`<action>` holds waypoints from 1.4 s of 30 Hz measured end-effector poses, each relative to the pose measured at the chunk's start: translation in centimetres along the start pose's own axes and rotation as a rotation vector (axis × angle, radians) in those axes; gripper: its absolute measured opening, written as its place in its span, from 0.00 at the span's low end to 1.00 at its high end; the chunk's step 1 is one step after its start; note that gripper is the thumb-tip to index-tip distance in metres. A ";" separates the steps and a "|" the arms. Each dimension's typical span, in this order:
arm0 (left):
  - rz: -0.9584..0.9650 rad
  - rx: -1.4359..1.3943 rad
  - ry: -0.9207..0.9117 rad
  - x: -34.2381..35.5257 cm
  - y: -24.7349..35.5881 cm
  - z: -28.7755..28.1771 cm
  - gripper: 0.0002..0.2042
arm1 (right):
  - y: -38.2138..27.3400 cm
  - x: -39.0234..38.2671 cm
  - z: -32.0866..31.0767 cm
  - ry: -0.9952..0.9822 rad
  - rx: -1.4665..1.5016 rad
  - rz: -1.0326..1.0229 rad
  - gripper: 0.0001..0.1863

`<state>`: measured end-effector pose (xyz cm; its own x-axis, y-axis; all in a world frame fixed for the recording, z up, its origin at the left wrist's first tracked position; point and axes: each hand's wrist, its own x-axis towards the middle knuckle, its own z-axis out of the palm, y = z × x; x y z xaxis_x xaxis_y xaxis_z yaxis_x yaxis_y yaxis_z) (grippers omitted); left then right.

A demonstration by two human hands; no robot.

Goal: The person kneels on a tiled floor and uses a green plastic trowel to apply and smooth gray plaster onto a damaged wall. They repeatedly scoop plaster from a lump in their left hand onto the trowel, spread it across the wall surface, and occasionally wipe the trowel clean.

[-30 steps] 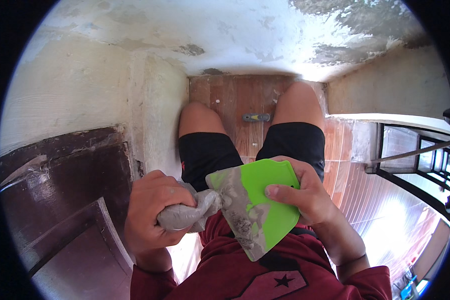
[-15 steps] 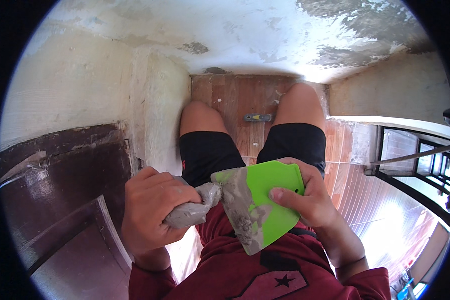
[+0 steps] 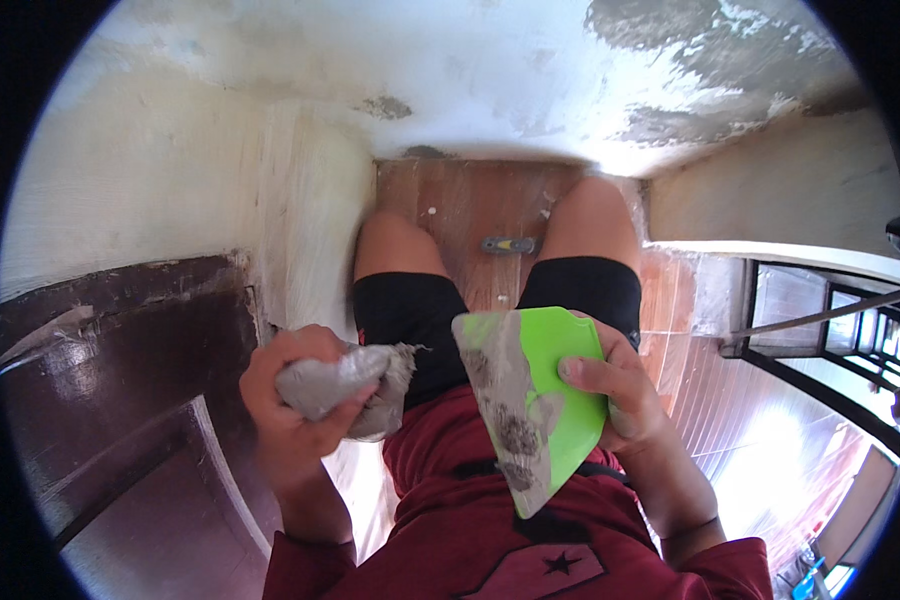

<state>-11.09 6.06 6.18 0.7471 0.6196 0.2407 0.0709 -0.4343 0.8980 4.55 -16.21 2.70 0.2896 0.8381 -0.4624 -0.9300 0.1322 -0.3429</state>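
My left hand (image 3: 288, 420) is closed round a crumpled grey plastic bag of putty (image 3: 332, 385), its ragged open end pointing right. In my right hand (image 3: 625, 395) I grip a bright green plastic spreader (image 3: 548, 350), with the thumb on top and the fingers behind it. Grey putty (image 3: 500, 390) coats the spreader's left edge, with darker rough patches lower down. A gap separates the bag from the spreader, and both are held above my lap.
On the brown floor (image 3: 450, 190) between my knees lies a tool with a grey and yellow handle (image 3: 508, 245). A pale wall with grey patches (image 3: 660, 60) stands in front. A dark wooden door (image 3: 130, 370) is at left, a black-framed rack (image 3: 820, 300) at right.
My left hand has turned and drawn back to the left, taking the bag away from the spreader. The spreader has shifted slightly right and tilted, and more putty shows on it.
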 end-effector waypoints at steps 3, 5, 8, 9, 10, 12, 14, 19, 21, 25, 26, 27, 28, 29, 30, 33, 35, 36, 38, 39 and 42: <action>-0.262 -0.222 0.106 -0.1 -2.9 0.7 0.15 | -0.4 0.5 0.2 0.037 0.024 -0.028 0.22; -0.491 -0.554 0.131 -0.2 -6.0 2.0 0.13 | -0.8 1.0 0.6 0.050 0.037 -0.028 0.23; -0.547 -1.232 -0.225 0.2 -12.2 4.7 0.14 | -1.1 1.3 1.6 0.034 0.089 -0.099 0.24; -0.638 -1.426 -0.189 -0.4 -14.0 5.8 0.14 | -1.3 1.4 2.0 -0.010 0.092 -0.095 0.25; -0.653 -1.606 -0.215 -1.2 -15.8 7.2 0.14 | -1.3 1.4 2.3 -0.024 0.103 -0.113 0.26; -0.661 -1.873 -0.242 -2.2 -18.9 9.6 0.15 | -1.4 1.7 3.0 -0.096 0.126 -0.147 0.26; -0.671 -1.926 -0.202 -3.2 -20.8 11.5 0.17 | -1.3 2.1 3.9 -0.089 0.139 -0.194 0.28; -0.839 -1.476 0.062 -4.1 -19.7 14.4 0.28 | -2.2 3.0 6.9 -0.153 0.099 -0.415 0.30; -0.882 -1.427 0.074 -4.2 -18.0 14.8 0.32 | -3.4 3.5 8.6 -0.096 0.111 -0.464 0.30; -0.826 -1.660 -0.048 -3.8 -16.4 14.0 0.27 | -5.9 3.2 12.2 -0.082 0.165 -0.585 0.24; -0.826 -1.702 -0.076 -3.7 -16.4 13.8 0.26 | -6.8 3.0 13.2 -0.135 0.103 -0.684 0.24; -0.825 -1.742 -0.102 -3.8 -16.5 13.7 0.25 | -7.9 2.6 14.4 -0.183 0.044 -0.781 0.25; -0.824 -1.783 -0.127 -3.7 -16.7 13.6 0.24 | -8.9 2.2 15.7 -0.258 -0.018 -0.884 0.25; -0.818 -1.819 -0.155 -3.8 -16.9 13.5 0.23 | -9.9 1.7 17.1 -0.212 -0.052 -0.972 0.23; -0.808 -1.850 -0.182 -3.7 -17.0 13.5 0.22 | -10.9 1.1 18.5 -0.251 -0.100 -1.073 0.21; -0.773 -1.937 -0.266 -3.8 -17.4 13.4 0.18 | -14.6 -0.1 23.1 -0.194 -0.291 -1.369 0.20; -0.749 -1.971 -0.301 -3.9 -17.6 13.3 0.16 | -16.9 -1.1 25.9 -0.188 -0.449 -1.512 0.20; -0.748 -1.981 -0.309 -3.9 -17.7 13.3 0.15 | -18.0 -1.5 27.4 -0.164 -0.527 -1.591 0.20; -0.832 -2.002 -0.249 -3.9 -18.0 13.4 0.15 | -19.6 -2.0 30.0 -0.068 -0.776 -1.802 0.21; -0.873 -2.012 -0.219 -3.9 -18.3 13.5 0.15 | -20.2 -2.3 31.1 0.024 -0.971 -1.921 0.22; -0.950 -2.051 -0.274 -3.7 -19.0 13.5 0.14 | -21.4 -2.5 33.2 0.360 -1.528 -2.120 0.26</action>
<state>-6.26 3.20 -16.73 0.9751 0.0223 -0.2206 -0.0719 0.9730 -0.2192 16.24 -3.61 38.34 0.2451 0.1500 0.9578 0.9611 -0.1674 -0.2198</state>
